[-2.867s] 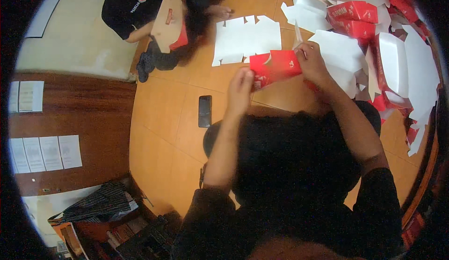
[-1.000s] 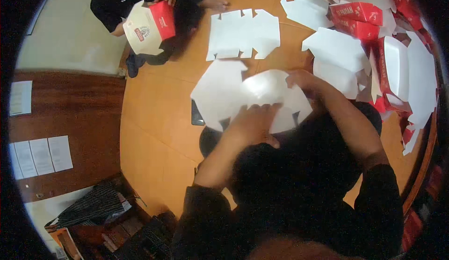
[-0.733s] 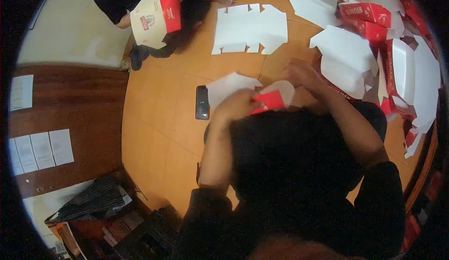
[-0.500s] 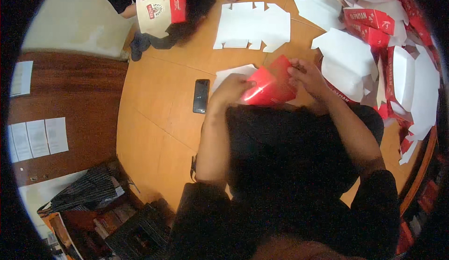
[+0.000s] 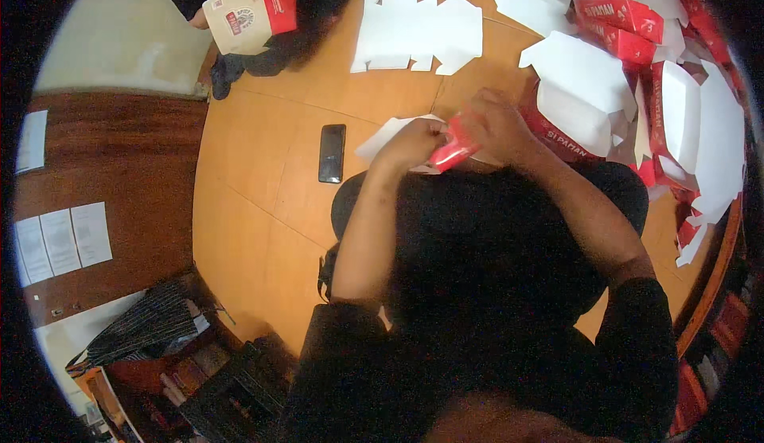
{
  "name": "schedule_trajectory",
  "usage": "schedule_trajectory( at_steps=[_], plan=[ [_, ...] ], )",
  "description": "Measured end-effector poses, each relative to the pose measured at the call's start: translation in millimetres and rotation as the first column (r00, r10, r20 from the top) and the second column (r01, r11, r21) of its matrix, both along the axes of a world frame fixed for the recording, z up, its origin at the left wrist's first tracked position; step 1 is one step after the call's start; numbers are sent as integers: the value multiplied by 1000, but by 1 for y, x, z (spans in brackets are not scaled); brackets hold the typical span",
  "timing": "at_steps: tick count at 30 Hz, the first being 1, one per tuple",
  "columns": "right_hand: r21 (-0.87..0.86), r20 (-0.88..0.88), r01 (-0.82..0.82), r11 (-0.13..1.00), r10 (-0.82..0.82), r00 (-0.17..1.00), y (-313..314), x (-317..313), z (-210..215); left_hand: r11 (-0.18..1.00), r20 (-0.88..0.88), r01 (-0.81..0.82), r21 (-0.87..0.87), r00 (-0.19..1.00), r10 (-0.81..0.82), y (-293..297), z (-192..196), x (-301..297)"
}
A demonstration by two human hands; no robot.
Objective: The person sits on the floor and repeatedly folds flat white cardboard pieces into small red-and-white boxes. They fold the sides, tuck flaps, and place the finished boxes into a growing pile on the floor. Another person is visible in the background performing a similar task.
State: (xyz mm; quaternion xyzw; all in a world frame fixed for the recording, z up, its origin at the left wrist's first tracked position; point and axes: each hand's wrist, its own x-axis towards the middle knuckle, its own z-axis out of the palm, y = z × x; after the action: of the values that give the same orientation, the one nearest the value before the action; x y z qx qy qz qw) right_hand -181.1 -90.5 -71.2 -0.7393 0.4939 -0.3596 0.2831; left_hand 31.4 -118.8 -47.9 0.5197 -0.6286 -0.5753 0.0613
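The left hand (image 5: 414, 144) pinches the red box (image 5: 457, 150); whether the right hand (image 5: 500, 128) grips, I cannot tell; uneven squeezing could crease it.

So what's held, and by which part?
A carton: your left hand pinches its red part's left edge; your right hand is at the right side, grip unclear.

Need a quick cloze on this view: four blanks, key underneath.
1. The left hand and right hand are both at a carton whose glossy side is ____.
2. The black phone lies to the ____ of the left hand.
3. The flat carton blank beyond the hands lies with its ____ face up.
4. The carton pile is on the picture's ____ side.

Missing words: red; left; white; right.
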Motion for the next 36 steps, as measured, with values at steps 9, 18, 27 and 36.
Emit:
schedule_trajectory(
  at_steps=[9, 18, 27, 36],
  plan=[
    [-83, -55, -120, 989, 116, 992, -7, -8, -26, 991, -77, 20, -129, 997, -30, -9, -2, 4],
    [367, 104, 144, 919, -194, 975, -30, -37, -1, 583, -487, -654, -482, 753, 443, -5, 43, 16],
    [252, 50, 92, 963, -107, 993, -24, -46, 10, 850, -408, -492, -190, 827, 387, -11, 43, -12],
    [0, -74, -29, 1000, 29, 997, -6, -38, 24, 783, -89, -261, -565, 962, 257, 12, 36, -31]
  ],
)
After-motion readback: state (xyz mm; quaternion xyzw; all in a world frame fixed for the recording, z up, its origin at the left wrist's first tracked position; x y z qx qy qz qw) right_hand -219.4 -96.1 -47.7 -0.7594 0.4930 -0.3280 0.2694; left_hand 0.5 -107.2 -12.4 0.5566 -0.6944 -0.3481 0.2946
